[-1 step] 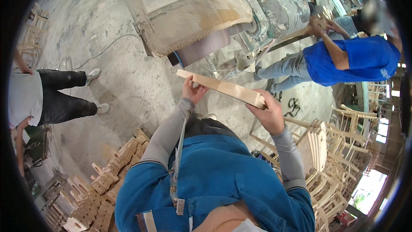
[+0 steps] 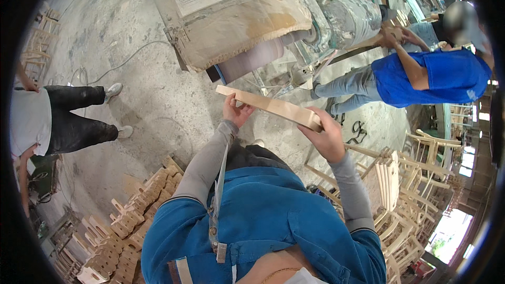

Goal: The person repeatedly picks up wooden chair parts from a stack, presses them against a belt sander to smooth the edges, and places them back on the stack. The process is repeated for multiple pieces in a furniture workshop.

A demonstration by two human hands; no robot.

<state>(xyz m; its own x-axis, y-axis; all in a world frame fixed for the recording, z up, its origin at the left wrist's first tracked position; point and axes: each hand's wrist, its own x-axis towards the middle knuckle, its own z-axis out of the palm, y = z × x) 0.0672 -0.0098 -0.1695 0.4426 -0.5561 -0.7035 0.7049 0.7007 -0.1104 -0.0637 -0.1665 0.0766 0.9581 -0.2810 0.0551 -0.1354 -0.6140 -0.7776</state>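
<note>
A pale wooden board (image 2: 273, 106), long and fairly thick, is held in front of my body, slanting down from left to right. Near its left end, my left hand (image 2: 238, 110) grips the underside with curled fingers. The thicker right end sits in my right hand (image 2: 324, 134), with the thumb below and the fingers over the far side. Just beyond the board is a belt sander with a pinkish-grey abrasive belt (image 2: 252, 60) under a dusty cover (image 2: 242, 26). A gap shows between board and belt.
To my left stands a person in dark trousers (image 2: 79, 118); at the right, one in a blue shirt (image 2: 431, 76) handles wood at the machine. Stacked wooden parts (image 2: 126, 226) lie lower left, wooden chair frames (image 2: 410, 205) lower right. A cable (image 2: 131, 58) crosses the floor.
My right hand and the board's right end have shifted slightly left and away from me. My left hand has stayed almost still.
</note>
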